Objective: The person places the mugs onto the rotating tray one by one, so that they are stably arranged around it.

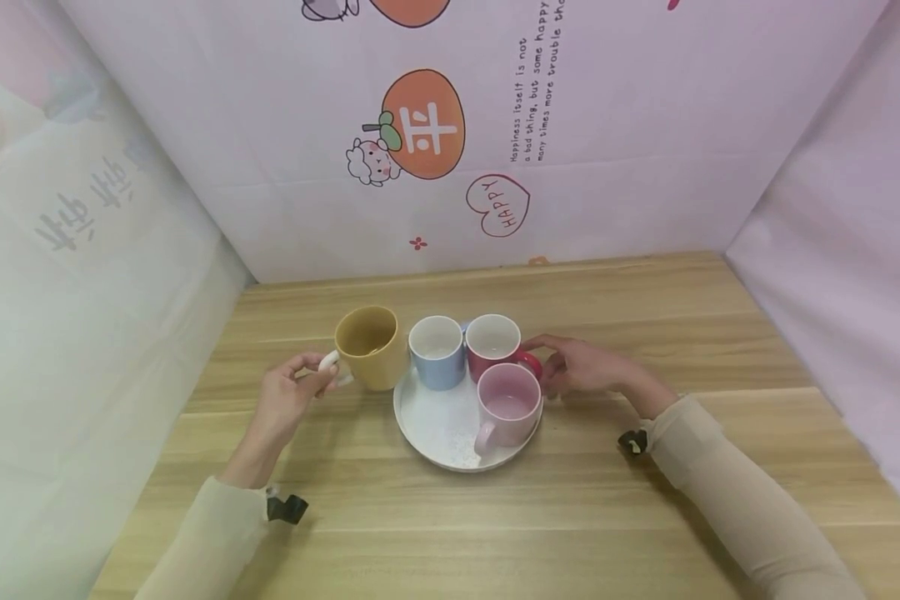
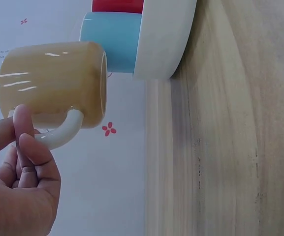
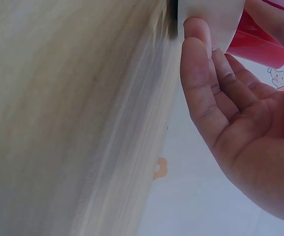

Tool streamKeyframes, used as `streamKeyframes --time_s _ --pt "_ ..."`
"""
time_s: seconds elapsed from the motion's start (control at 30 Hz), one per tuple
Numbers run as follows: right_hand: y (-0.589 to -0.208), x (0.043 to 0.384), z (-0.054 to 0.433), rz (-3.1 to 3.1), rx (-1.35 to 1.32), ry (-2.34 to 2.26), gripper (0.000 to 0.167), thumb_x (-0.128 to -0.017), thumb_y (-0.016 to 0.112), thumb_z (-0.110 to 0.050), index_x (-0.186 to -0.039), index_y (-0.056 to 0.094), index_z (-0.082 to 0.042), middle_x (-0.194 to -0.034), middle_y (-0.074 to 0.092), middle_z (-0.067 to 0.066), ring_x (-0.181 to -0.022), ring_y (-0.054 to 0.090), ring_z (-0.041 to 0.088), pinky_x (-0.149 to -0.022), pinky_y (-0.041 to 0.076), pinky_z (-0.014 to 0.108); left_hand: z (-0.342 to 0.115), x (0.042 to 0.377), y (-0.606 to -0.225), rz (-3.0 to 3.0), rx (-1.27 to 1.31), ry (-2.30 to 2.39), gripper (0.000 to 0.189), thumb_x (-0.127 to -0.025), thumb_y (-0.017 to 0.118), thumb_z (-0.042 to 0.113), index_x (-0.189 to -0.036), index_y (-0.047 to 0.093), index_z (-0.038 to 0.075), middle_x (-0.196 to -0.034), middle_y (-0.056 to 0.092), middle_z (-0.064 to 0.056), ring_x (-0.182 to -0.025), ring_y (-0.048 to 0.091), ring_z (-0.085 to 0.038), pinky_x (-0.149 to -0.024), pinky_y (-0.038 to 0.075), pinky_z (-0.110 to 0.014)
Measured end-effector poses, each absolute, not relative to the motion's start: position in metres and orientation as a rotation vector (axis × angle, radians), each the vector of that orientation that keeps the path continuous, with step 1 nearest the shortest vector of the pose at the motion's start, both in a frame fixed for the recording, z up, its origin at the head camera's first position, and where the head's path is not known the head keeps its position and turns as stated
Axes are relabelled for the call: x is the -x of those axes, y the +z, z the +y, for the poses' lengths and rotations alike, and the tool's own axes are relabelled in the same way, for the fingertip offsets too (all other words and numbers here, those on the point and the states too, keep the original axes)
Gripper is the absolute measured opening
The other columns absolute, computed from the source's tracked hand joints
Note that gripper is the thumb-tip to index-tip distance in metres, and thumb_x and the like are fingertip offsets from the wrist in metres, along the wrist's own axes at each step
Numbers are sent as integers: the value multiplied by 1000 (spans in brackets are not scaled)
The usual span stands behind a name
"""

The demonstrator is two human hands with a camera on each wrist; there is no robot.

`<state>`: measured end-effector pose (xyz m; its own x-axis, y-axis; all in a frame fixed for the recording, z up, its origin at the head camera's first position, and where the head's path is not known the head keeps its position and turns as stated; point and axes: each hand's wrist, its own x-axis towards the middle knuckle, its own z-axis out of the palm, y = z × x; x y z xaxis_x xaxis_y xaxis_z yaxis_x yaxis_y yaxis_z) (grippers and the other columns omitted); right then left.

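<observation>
In the head view my left hand [image 1: 288, 398] pinches the white handle [image 2: 65, 132] of a mustard-yellow mug [image 1: 381, 365] between thumb and fingers. The mug is raised at the left of a round white tray [image 1: 438, 429], tilted slightly. On the tray stand a light blue mug [image 1: 440, 369], a red mug [image 1: 483, 367] and a pink mug [image 1: 510, 408]. My right hand [image 1: 581, 367] is at the tray's right side, loosely bent around the red mug's handle area. In the right wrist view its fingertips [image 3: 197, 29] rest against the tray's white wall.
The tray sits on a wood-grain table [image 1: 420, 533]. A white printed cloth [image 1: 600, 167] rises behind the table's back edge, with more cloth at the left and right sides. A black wrist mount [image 1: 287, 508] is on the left sleeve, another [image 1: 633, 442] on the right.
</observation>
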<state>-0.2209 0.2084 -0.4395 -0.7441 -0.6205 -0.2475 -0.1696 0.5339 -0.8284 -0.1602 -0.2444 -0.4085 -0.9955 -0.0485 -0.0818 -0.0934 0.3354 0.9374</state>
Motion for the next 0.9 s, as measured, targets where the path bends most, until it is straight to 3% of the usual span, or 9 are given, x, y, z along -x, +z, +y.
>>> streamKeyframes --time_s 0.33,0.53,0.73,0.9 --pt "-441 221 209 2257 646 -1133 72 -86 72 -2 -149 40 -16 -97 74 10 -89 70 26 -72 61 36 -248 145 -410 2529 -15 1787 30 -95 70 20 -111 65 -5 -112 64 3 -79 69 -7 -75 57 -22" --pt "-442 222 209 2260 639 -1125 72 -86 71 -1 -148 40 -17 -95 73 10 -88 70 26 -73 61 37 -248 141 -414 2531 -69 1742 32 -93 71 25 -111 67 -1 -102 63 1 -78 68 -6 -76 57 -25" --pt "-441 222 210 2253 631 -1128 73 -85 72 -1 -148 40 -18 -97 73 10 -89 70 27 -74 61 39 -242 140 -420 2480 -153 1770 24 -94 70 13 -111 66 -4 -96 64 10 -75 68 -5 -72 56 -22" --pt "-441 222 209 2257 636 -1127 72 -85 72 0 -148 41 -18 -95 73 10 -89 70 28 -75 61 40 -238 140 -423 2437 -203 1771 20 -94 69 12 -109 68 -2 -103 68 3 -77 72 -11 -74 59 -28"
